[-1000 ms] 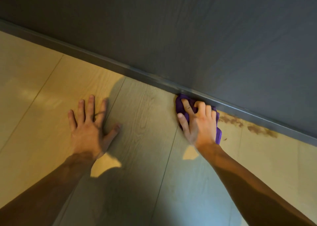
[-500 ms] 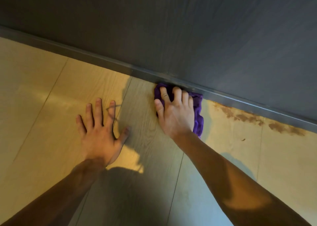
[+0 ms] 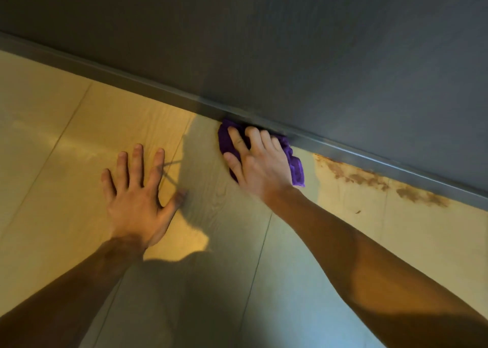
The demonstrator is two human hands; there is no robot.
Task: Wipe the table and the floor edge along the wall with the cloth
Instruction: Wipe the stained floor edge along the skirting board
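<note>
A purple cloth (image 3: pixel 295 164) lies bunched on the pale wood-grain floor (image 3: pixel 66 141), pushed up against the grey skirting strip (image 3: pixel 383 162) at the foot of the dark wall (image 3: pixel 290 43). My right hand (image 3: pixel 257 165) presses down on the cloth with its fingers spread over it, fingertips close to the skirting. My left hand (image 3: pixel 137 197) rests flat on the floor to the left, fingers apart, holding nothing. A brown stain (image 3: pixel 375 179) runs along the floor edge to the right of the cloth.
The floor planks stretch left and toward me, partly in the shadow of my body. The dark wall fills the top of the view. A small brown speck (image 3: pixel 357 211) lies below the stain.
My right hand slid the cloth leftward along the skirting, away from the brown stain, then stayed near the same place. My left hand kept its flat place on the floor.
</note>
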